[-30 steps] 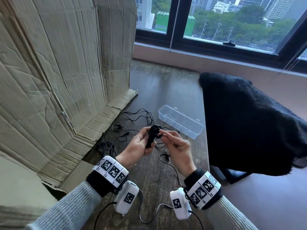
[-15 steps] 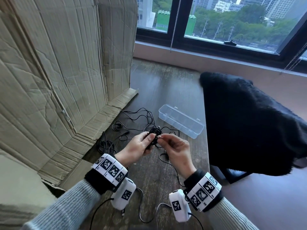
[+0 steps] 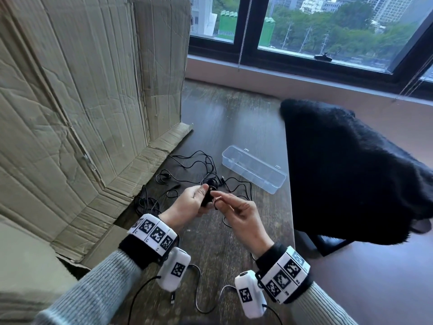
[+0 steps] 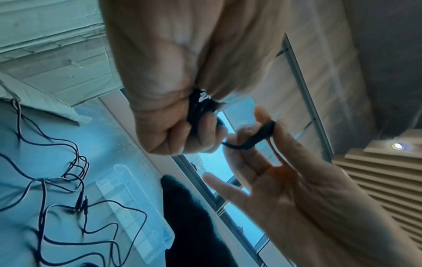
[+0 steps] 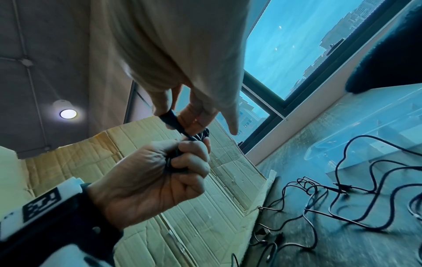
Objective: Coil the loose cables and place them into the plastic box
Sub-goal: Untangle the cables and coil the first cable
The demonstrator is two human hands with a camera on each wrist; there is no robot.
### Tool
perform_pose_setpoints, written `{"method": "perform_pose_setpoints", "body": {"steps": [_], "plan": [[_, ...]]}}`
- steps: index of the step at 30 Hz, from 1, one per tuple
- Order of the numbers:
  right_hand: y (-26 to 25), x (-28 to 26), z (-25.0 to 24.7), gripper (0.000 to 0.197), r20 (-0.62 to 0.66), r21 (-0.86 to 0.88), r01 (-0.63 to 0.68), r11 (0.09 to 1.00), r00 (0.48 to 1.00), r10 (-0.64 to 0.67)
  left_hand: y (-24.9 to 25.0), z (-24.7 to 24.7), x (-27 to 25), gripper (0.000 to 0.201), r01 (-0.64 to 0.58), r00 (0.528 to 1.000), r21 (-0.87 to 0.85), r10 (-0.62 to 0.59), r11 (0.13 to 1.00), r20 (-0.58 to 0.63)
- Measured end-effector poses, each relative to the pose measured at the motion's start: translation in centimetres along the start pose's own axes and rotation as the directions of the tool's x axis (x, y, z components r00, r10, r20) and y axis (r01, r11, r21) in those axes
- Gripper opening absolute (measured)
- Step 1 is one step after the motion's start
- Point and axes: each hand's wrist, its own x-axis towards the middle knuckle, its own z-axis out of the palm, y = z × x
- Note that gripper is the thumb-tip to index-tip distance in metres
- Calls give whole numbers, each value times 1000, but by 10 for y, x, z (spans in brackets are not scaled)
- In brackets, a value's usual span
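Since a second ago my hands sit lower over dark wooden table (image 3: 234, 118) by window (image 3: 304, 24), left hand (image 3: 189, 204) fisted round coiled cable (image 3: 207, 198), right hand (image 3: 241, 219) pinching its end, other fingers spread.

grey ribbed knit sleeves (image 3: 93, 287) on both arms. black wrist cuffs (image 3: 138, 250) carry white bands of square black-and-white tags. white camera pods (image 3: 174, 269) below, thin black leads.

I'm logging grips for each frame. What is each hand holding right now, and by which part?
Left hand grips the coiled cable around its bundle; right hand pinches that cable's plug end.
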Motion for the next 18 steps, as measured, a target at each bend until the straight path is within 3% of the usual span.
{"method": "perform_pose_setpoints", "body": {"steps": [4,7,11,18], "plan": [[0,10,-2,30,-135,15,-207,978,969,207,-3,4,-7,29,-37,999,24,37,999,17],[6,13,-4,26,-230,-22,-282,959,935,270,-4,6,-9,28,-85,995,19,84,996,52],[5,13,-9,23,-261,45,-313,949,913,314,-5,8,-14,24,-107,991,28,104,994,82],[1,6,-5,16,-188,1,-272,962,945,267,-8,15,-12,14,-54,993,-1,53,999,106]]}}
